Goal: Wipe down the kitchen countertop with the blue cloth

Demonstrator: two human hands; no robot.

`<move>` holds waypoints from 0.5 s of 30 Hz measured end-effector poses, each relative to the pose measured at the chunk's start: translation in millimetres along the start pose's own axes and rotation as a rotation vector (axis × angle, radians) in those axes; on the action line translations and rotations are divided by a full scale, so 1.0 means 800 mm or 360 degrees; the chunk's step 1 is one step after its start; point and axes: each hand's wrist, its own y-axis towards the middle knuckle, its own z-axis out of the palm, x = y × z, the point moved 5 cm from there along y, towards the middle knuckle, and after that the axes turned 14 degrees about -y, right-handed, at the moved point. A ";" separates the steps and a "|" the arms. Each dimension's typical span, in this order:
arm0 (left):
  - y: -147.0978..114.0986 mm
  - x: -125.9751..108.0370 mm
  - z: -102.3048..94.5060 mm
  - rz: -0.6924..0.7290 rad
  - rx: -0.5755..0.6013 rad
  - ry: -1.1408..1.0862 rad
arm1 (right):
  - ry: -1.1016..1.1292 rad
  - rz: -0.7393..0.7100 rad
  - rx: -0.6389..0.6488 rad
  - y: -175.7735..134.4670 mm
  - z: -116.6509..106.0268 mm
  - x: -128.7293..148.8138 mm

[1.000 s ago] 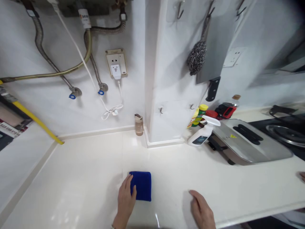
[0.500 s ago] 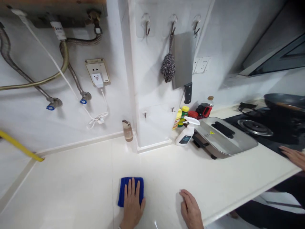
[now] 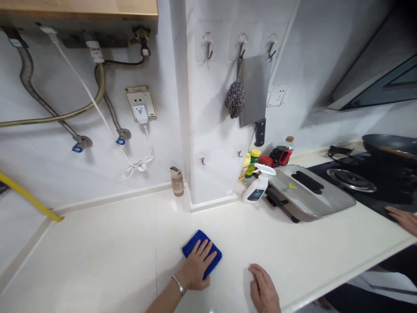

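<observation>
A white, glossy stone worktop fills the near part of the scene, running into a corner of white walls. The person's left hand lies flat, fingers spread, pressed on top of a folded bright blue cloth at the near middle of the worktop; the cloth sits turned at an angle, one corner pointing far. A thin silver bracelet circles the left wrist. The right hand rests palm down on the bare worktop just right of the cloth, near the front edge, fingers loosely together, holding nothing.

Farther back, a white square pillar stands on the worktop. A small tan bottle with a brown cap stands at its left foot. On the pillar hang a grey steel-wool scrubber and a broad steel cleaver with a black handle. To the right of the pillar stands a white spray bottle, touching or just beside a flat silver electric griddle with black handles. Beyond lies a black gas hob with a dark frying pan. At the far right edge, another person's hand rests on the worktop.
</observation>
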 end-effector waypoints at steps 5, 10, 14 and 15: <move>-0.004 0.004 -0.012 0.0123 -0.0306 -0.0077 | 0.0021 -0.0084 0.0079 0.033 0.000 0.035; -0.065 0.089 -0.052 -0.0413 -0.0907 0.0184 | 0.0115 -0.0616 0.0259 0.097 0.013 0.168; -0.126 0.152 -0.077 -0.0950 -0.1289 0.0382 | -0.0024 -0.0944 0.0632 0.121 0.040 0.255; -0.137 0.161 -0.079 -0.1043 -0.1342 0.0404 | -0.0071 -0.0962 0.0722 0.122 0.047 0.263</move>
